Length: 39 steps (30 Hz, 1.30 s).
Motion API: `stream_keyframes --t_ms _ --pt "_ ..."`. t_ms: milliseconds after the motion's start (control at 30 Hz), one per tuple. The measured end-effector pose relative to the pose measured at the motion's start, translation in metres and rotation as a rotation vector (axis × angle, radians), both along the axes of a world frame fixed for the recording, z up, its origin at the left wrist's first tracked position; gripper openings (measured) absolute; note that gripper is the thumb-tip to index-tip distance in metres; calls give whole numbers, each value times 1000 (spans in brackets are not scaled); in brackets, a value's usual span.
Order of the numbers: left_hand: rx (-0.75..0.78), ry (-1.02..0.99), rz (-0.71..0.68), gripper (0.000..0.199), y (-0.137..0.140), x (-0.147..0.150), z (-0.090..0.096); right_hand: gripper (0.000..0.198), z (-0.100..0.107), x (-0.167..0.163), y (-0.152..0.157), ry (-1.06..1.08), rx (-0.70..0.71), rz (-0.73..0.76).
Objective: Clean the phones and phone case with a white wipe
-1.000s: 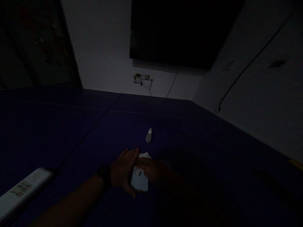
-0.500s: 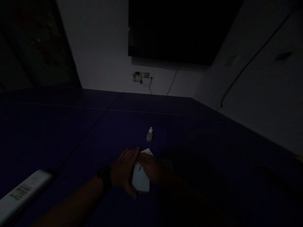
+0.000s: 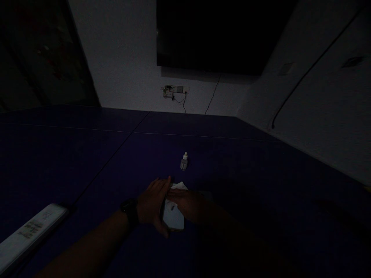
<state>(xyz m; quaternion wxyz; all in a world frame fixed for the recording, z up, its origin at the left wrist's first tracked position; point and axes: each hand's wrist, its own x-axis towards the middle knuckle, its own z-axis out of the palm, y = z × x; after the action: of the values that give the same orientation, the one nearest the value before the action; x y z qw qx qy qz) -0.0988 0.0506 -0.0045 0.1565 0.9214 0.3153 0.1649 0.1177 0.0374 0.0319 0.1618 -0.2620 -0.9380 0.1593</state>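
A pale, flat phone [image 3: 174,220] with rounded corners lies on the dark purple floor. My left hand [image 3: 155,199], with a dark watch at the wrist, grips it along its left side, the thumb near the close corner and the fingers toward the far end. My right hand [image 3: 188,204] lies over its upper part, fingers flat together, pressing a crumpled white tissue [image 3: 180,185] to the surface. Part of the tissue is hidden beneath the fingers. Just beyond stands a small clear dropper bottle [image 3: 183,164] with a white top, touched by neither hand.
A long white box-like object [image 3: 31,231] with markings lies at the lower left. A dark flat object [image 3: 207,195] sits just right of my right hand, hard to make out. Sockets with cables [image 3: 175,90] and a large black screen [image 3: 214,34] are on the far wall.
My right hand and the tissue have shifted only slightly on the phone. My left hand keeps its hold. The whole view has tilted a little.
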Motion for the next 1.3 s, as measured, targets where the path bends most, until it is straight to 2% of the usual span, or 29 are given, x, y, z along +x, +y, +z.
stream_keyframes --t_ms 167,333,500,667,800,1000,1167,1300 --pt "1 -24 3 166 0 0 0 50 -4 -2 2 51 34 -130" --pt "-14 -11 25 169 0 -1 -1 52 -4 0 1 27 2 -15" --pt "-4 -1 28 170 0 -1 -2 50 -2 0 -1 61 19 -125" --pt "-25 4 28 170 1 -1 -2 49 -8 0 1 11 13 -19" --pt "-13 0 9 169 1 -1 -1 52 -14 -1 4 8 90 -110" --pt "-10 9 9 167 1 -1 -1 52 -6 2 2 -8 51 -5" --pt "-10 1 1 166 1 -1 -1 51 -6 -1 0 -16 98 -96" --pt "-26 -1 0 167 1 -1 -1 54 -1 3 -1 -16 28 -11"
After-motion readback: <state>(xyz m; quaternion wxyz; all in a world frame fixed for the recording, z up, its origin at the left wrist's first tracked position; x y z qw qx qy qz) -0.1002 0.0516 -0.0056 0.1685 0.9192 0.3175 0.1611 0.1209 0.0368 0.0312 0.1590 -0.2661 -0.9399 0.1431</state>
